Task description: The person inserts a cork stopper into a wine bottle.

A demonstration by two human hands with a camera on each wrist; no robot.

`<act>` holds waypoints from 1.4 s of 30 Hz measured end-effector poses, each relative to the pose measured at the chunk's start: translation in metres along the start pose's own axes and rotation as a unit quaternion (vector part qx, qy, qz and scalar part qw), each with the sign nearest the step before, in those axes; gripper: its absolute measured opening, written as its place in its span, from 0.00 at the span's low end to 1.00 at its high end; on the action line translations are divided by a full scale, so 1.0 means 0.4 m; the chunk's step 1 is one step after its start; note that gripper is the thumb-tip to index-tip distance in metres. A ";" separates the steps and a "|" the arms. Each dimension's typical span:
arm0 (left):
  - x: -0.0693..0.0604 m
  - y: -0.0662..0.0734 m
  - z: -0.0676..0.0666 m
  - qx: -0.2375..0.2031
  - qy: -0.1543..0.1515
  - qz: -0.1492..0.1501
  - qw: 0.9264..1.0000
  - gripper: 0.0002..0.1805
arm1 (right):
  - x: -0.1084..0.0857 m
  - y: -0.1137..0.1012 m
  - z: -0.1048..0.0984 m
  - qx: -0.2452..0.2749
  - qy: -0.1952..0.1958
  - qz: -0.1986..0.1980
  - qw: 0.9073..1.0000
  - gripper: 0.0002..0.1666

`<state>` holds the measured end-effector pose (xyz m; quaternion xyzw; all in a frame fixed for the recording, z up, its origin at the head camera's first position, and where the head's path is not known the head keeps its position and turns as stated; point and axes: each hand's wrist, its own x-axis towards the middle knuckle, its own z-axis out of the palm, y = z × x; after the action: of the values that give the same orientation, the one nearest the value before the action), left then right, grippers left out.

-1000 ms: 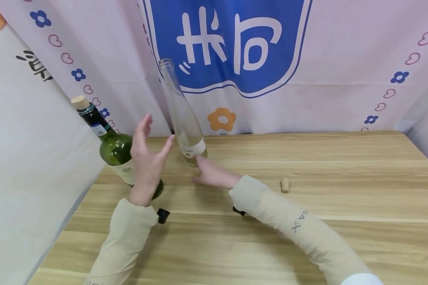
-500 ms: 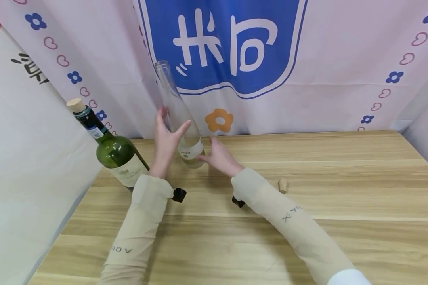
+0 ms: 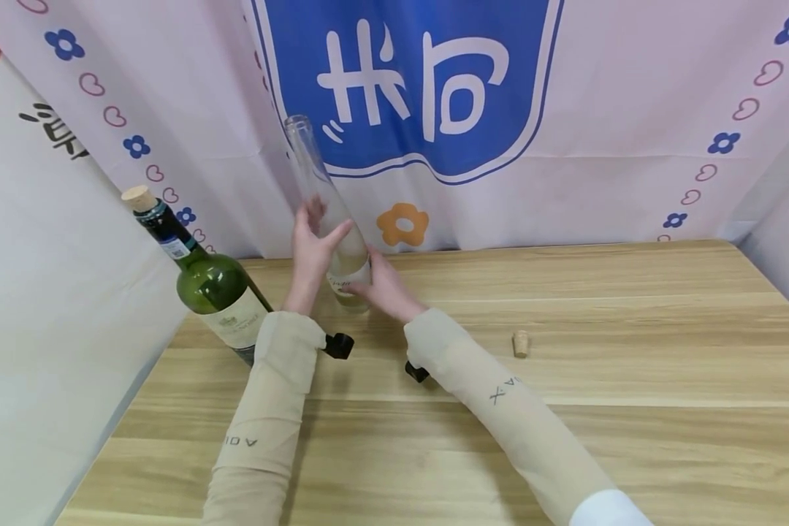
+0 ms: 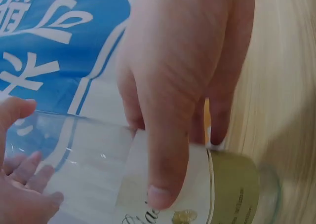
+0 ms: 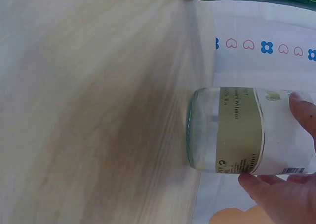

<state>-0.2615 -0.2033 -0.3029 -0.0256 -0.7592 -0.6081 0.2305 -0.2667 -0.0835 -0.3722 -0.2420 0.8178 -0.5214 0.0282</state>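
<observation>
A clear glass bottle (image 3: 342, 252) with a white label stands uncorked before the curtain. My right hand (image 3: 391, 291) grips its lower part from the right; in the right wrist view its thumb lies on the label (image 5: 281, 130). Higher up, my left hand (image 3: 312, 252) reaches round the bottle from the left, thumb in front and fingers showing through the glass behind. How firmly it holds cannot be told. In the left wrist view the left hand (image 4: 24, 184) is at the left edge, while the right hand (image 4: 173, 86) covers part of the label.
A green wine bottle (image 3: 213, 285) with a cork (image 3: 139, 198) in its mouth stands left of my left forearm. A small loose cork (image 3: 521, 343) is on the wooden table (image 3: 598, 438) to the right. A printed curtain (image 3: 565, 197) hangs behind the table's back edge.
My left hand has moved from beside the green bottle rightward and round the clear bottle. My right hand has come from touching the clear bottle's base to gripping its label area.
</observation>
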 end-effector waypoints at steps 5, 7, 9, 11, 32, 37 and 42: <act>-0.020 0.006 0.003 -0.002 0.007 0.029 1.000 0.33 | -0.009 -0.011 -0.005 0.002 -0.008 0.019 1.000 0.52; -0.038 0.019 0.009 0.010 0.008 0.036 0.999 0.32 | -0.020 -0.020 -0.014 0.013 -0.016 0.027 0.999 0.55; -0.055 0.033 0.018 0.014 0.005 0.049 0.999 0.32 | -0.033 -0.034 -0.027 0.031 -0.022 0.032 0.999 0.58; -0.073 0.051 0.027 0.020 0.001 0.060 0.998 0.32 | -0.047 -0.050 -0.044 0.045 -0.024 0.034 0.998 0.59; -0.224 0.223 0.120 0.009 -0.178 0.147 0.973 0.28 | -0.292 -0.108 -0.231 -0.042 -0.020 -0.048 0.998 0.47; -0.263 0.234 0.143 0.005 -0.218 0.184 0.958 0.24 | -0.348 -0.105 -0.259 -0.037 -0.027 -0.042 0.998 0.49; -0.297 0.232 0.165 0.023 -0.226 0.196 0.954 0.24 | -0.390 -0.095 -0.276 -0.048 -0.028 -0.010 0.998 0.47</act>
<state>-0.1468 -0.0887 -0.2738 -0.3053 -0.7854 -0.5118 0.1674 -0.1482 0.0624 -0.3213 -0.2653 0.8384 -0.4748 0.0339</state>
